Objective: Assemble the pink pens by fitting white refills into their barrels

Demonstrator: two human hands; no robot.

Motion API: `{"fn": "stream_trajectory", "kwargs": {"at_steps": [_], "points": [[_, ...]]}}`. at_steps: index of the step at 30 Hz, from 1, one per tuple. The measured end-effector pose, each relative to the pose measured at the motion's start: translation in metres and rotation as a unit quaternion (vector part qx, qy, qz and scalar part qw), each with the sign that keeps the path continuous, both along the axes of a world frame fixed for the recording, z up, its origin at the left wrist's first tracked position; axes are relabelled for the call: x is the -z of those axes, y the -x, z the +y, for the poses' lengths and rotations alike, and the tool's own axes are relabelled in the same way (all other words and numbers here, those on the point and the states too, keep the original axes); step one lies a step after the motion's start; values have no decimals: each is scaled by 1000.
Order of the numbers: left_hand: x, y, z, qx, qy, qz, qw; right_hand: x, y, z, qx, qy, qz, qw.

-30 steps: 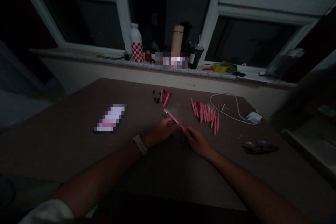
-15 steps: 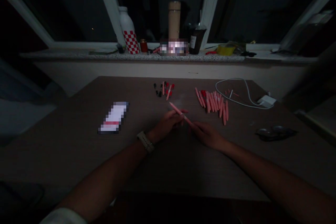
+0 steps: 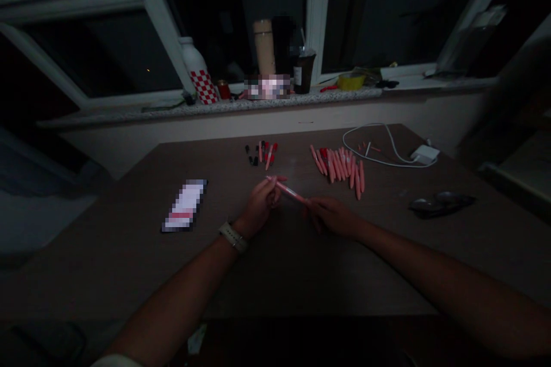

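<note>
A pink pen (image 3: pixel 288 191) lies across the space between my hands, its far end pointing left. My left hand (image 3: pixel 260 205) grips it near the far end, and a pale watch (image 3: pixel 233 237) sits on that wrist. The fingertips of my right hand (image 3: pixel 331 217) meet the pen's near end. Beyond them, on the brown table (image 3: pixel 107 258), lies a row of pink pens (image 3: pixel 338 165). Left of that row is a small group of black and red pen parts (image 3: pixel 262 155). Neither hand touches these.
A pixelated flat object (image 3: pixel 185 205) lies left of my hands. A white cable (image 3: pixel 379 155) runs to a charger (image 3: pixel 424 154) at the back right, near dark glasses (image 3: pixel 441 204). Bottles and cups stand on the stone windowsill (image 3: pixel 129 109) behind the table.
The pen's far end has swung left, so it lies flatter across the view. My hands have shifted slightly left, and the head view has tilted.
</note>
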State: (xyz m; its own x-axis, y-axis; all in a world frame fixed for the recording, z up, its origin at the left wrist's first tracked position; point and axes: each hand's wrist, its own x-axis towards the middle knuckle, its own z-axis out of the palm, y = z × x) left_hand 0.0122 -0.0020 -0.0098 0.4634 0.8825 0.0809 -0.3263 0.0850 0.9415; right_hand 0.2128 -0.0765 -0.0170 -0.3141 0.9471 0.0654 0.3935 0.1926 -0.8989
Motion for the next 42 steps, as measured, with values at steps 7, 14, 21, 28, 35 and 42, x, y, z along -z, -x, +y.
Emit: {"fn": "stream_trajectory", "kwargs": {"at_steps": [7, 14, 21, 28, 35, 42], "points": [[2, 2, 5, -37, 1, 24, 999, 7, -1, 5, -18, 13, 34, 999], [2, 3, 5, -80, -24, 62, 995, 3, 0, 7, 22, -70, -26, 997], [-1, 5, 3, -112, -45, 113, 986, 0, -3, 4, 50, -167, -114, 978], [-2, 6, 2, -134, -26, 162, 977, -6, -4, 0, 60, -203, -182, 960], [0, 10, 2, -163, -41, 237, 957, -6, -6, 0, 53, -220, -227, 947], [-3, 12, 4, -138, -143, 303, 932, -2, -2, 4, 41, -163, -120, 978]]}}
